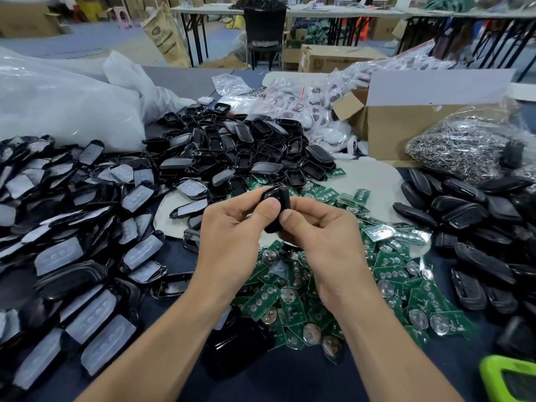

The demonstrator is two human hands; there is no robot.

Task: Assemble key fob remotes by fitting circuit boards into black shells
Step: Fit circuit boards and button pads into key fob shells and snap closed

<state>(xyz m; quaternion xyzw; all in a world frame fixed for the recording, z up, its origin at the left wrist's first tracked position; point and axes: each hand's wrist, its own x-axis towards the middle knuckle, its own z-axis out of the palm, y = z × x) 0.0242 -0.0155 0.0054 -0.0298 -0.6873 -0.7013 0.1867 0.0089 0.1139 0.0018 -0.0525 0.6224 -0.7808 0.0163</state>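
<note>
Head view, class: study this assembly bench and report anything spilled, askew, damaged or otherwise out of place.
Nothing looks damaged. The parts lie in loose heaps, not trays: green circuit boards have spread under the hands against the black shells. Both hands, left and right, hold one black shell.

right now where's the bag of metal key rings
In the head view the bag of metal key rings sits at the far right of the table, just in front of the open cardboard box and behind the right-hand pile of black shells.
</note>
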